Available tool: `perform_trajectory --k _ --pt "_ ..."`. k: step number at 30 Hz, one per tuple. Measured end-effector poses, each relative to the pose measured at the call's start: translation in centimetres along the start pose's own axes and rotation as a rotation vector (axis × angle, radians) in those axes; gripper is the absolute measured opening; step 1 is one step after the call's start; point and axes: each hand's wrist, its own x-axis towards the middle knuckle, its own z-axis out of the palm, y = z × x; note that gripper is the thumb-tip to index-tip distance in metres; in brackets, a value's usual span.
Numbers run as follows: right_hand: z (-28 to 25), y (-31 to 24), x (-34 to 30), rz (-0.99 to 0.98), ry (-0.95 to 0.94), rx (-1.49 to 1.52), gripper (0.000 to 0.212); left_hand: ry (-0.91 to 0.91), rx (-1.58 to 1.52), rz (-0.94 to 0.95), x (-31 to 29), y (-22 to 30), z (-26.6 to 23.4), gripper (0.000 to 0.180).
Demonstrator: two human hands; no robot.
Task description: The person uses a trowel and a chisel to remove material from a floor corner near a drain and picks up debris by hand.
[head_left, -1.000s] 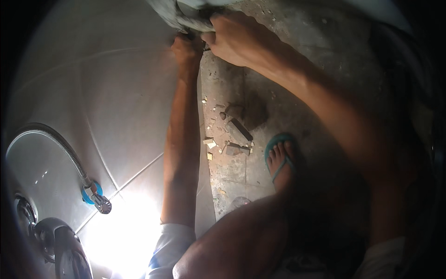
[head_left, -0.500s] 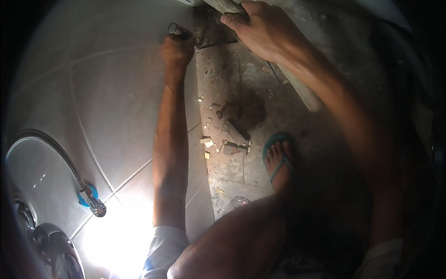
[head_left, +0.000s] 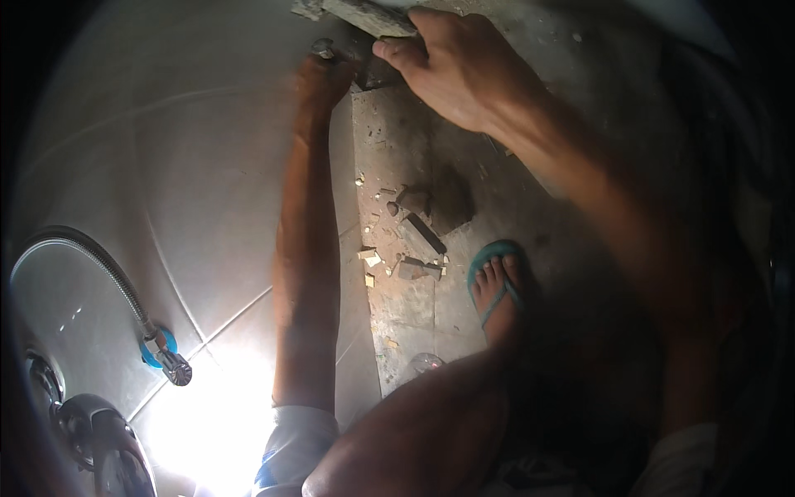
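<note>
My left hand [head_left: 325, 83] is closed in a fist low against the grey tiled wall, round a chisel whose rounded metal end [head_left: 323, 48] sticks out above the fist; its tip is hidden. At the top of the view my right hand [head_left: 464, 66] grips a hammer with a thick, pale wooden handle [head_left: 373, 16]. The hammer's grey head shows at the upper edge, just above the chisel's end but apart from it. The handle runs back under my right forearm. A dark broken-out patch [head_left: 379, 76] lies in the floor beside my left fist.
Broken tile and mortar pieces [head_left: 421, 269] lie along the wall's foot, near a dark patch [head_left: 451, 199] on the floor. My foot in a teal flip-flop [head_left: 497, 286] stands beside them. A braided hose [head_left: 108, 265] and a chrome fixture [head_left: 103, 439] are at the left.
My right hand has shifted slightly left and down, bringing the hammer's head into view. My left fist has moved a little right with the chisel.
</note>
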Motion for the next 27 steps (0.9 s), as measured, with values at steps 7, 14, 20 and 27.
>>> perform_trajectory --k 7,14,20,27 --pt "2.3 0.0 1.9 -0.111 -0.114 -0.213 0.035 0.196 -0.153 0.046 0.3 -2.1 1.5 0.022" --pt "2.4 0.8 1.2 -0.128 -0.135 -0.222 0.035 0.148 -0.165 -0.045 0.0 -1.5 1.6 0.033" --pt "2.1 0.1 1.4 -0.159 -0.012 -0.172 0.032 0.148 -0.092 -0.072 0.0 -1.0 1.4 0.031" --pt "2.5 0.5 2.1 -0.249 -0.030 -0.142 0.037 0.213 -0.145 0.002 1.8 -4.7 2.6 0.028"
